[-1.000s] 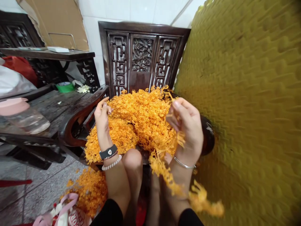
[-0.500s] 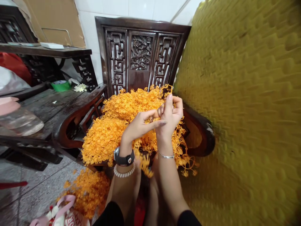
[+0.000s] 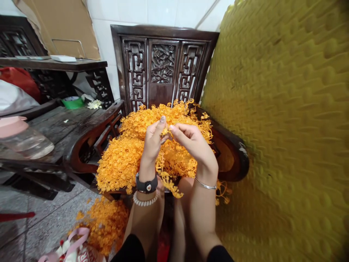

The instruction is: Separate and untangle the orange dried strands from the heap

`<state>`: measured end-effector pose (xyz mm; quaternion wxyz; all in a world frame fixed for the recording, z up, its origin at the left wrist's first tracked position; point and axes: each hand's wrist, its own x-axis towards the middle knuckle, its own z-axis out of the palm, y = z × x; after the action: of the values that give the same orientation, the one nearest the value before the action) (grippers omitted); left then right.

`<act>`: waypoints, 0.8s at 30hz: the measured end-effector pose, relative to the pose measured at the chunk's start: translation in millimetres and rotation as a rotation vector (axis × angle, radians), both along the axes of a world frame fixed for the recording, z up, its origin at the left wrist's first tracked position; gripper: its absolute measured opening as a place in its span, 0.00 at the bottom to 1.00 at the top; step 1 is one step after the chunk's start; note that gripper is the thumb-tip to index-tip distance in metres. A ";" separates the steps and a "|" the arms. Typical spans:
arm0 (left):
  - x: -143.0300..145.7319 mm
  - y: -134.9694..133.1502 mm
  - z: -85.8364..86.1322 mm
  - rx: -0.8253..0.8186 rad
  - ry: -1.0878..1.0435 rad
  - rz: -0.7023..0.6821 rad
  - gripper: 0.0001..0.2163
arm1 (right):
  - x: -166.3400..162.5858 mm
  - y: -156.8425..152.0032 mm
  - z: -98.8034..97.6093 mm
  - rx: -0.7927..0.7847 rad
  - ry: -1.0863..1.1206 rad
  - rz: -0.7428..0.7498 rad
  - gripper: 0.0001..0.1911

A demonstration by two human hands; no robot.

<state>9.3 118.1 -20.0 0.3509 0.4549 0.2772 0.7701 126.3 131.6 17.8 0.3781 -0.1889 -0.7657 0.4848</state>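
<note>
My left hand [image 3: 153,141], with a dark watch on its wrist, is closed on a small orange plastic flower piece [image 3: 165,131], its thumb pointing up. Facing it, my right hand [image 3: 195,143] pinches the same piece between thumb and fingertips. A string of orange plastic flower pieces [image 3: 171,185] dangles below my left hand, beside the wrist. Behind and beneath both hands rises a big heap of orange plastic flower pieces [image 3: 121,163] on the seat of a dark carved wooden chair [image 3: 163,91]. My fingers partly hide the held piece.
A yellow textured foam mat [image 3: 286,127] stands along the right. On the left, a dark wooden bench [image 3: 51,127] bears a pink-lidded clear container [image 3: 27,142] and a green tape roll [image 3: 73,102]. More orange pieces [image 3: 106,222] and a pink-strapped bag [image 3: 81,251] are on the floor.
My right hand has come down from its raised pinch on an upright orange stem and turned inward. My left thumb has lifted from my right hand, and both fingertips now meet at one piece.
</note>
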 end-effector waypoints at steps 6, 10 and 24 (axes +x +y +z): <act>-12.5 -3.6 -1.9 -0.095 -0.130 -0.113 0.20 | -3.8 2.2 -3.3 -0.028 0.035 0.150 0.17; -6.6 1.0 -2.9 0.020 -0.279 -0.229 0.20 | -17.8 9.4 -11.5 -0.251 0.223 0.301 0.17; -59.4 -26.6 -3.4 0.026 -0.534 -0.140 0.20 | -20.5 39.3 -11.6 -0.393 0.626 0.038 0.22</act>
<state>-50.2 91.5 -23.4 0.4579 0.2582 0.1327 0.8402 105.8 170.9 6.3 0.5414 -0.0862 -0.5086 0.6639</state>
